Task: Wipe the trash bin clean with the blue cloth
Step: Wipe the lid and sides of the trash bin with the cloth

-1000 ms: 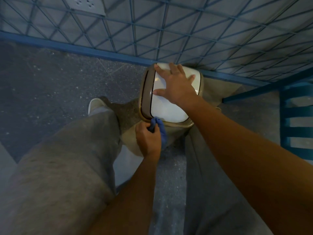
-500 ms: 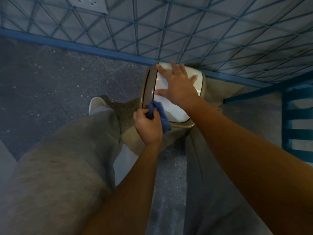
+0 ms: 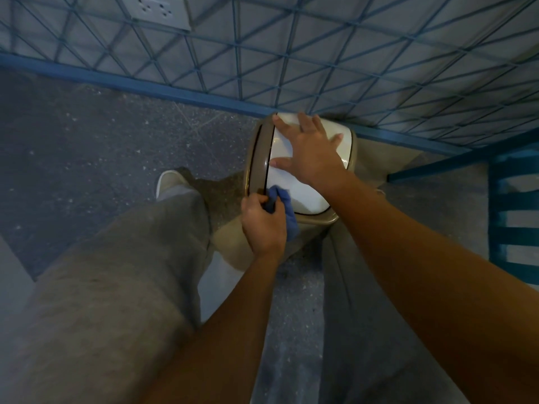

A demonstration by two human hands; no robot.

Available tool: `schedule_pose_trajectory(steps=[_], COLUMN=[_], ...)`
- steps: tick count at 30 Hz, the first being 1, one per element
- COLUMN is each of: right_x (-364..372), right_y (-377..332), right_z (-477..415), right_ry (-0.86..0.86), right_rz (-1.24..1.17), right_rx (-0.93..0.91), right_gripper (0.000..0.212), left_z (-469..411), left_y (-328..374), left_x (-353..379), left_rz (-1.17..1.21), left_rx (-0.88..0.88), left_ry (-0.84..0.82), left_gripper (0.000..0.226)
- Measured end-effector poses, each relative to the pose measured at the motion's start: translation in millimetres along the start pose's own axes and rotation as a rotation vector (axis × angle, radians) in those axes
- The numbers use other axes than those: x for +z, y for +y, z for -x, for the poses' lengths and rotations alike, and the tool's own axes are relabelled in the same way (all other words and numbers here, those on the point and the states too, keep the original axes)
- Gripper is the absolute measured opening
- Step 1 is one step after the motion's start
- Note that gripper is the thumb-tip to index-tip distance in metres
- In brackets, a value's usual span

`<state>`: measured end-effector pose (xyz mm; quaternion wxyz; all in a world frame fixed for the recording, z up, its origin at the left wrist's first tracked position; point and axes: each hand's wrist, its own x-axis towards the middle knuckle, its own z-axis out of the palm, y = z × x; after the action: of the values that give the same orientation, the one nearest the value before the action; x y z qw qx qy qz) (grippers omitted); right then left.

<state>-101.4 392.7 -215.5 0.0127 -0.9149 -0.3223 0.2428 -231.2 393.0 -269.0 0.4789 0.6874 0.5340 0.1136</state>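
Observation:
A beige trash bin (image 3: 258, 161) with a white swing lid (image 3: 303, 196) stands on the floor against the wall, between my legs. My right hand (image 3: 310, 154) lies flat on the white lid with its fingers spread. My left hand (image 3: 262, 224) grips a bunched blue cloth (image 3: 284, 205) and holds it against the near left rim of the lid. Most of the bin's body is hidden below the lid and my hands.
A wall (image 3: 320, 53) with a blue triangle pattern and a socket plate (image 3: 159, 10) rises right behind the bin. A blue slatted piece of furniture (image 3: 514, 211) stands at the right. My grey trouser legs (image 3: 116, 287) flank the bin on the speckled floor (image 3: 87, 141).
My left hand with the cloth has moved up from the bin's near edge to the lid's left rim. My right hand has stayed flat on the lid.

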Motion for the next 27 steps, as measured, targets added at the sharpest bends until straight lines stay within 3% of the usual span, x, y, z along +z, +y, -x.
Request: schedule_pose_trajectory(steps=[6,10,13,17,21,27], right_x=[-2.1,-1.6,3.7,12.2,15.3,13.5], right_y=[0.7,-1.6,-7.7,-12.5,-10.3,-9.7], right_z=[0.8,1.1,0.0,-0.6,1.3,1.3], right_ry=[-0.015,0.002,0.052,0.09,0.1,0.084], right_rz=[-0.032,-0.095,-0.127,0.009,0.054,0.069], right_rx=[-0.004,0.009,0.036,0.05,0.036,0.03], right_gripper=[0.079,0.077,0.078,0.086,0.087,0.087], left_z=[8.0,12.7,2.7,-10.4,-21.6,-12.0], left_y=[-32.0,-50.1,-46.5,-31.0,-30.7,-37.9], left_x=[-1.0,-8.0,-11.8,-13.9,-14.5,-10.8], left_rz=[0.076,0.173,0.222,0.302,0.173,0.245], left_rx=[-0.154,-0.336,-0.385,-0.359,-0.232,-0.374], left_ry=[-0.075,0.151,0.213,0.16,0.089,-0.02], left_gripper=[0.021,0.024,0.024,0.027,0.023,0.019])
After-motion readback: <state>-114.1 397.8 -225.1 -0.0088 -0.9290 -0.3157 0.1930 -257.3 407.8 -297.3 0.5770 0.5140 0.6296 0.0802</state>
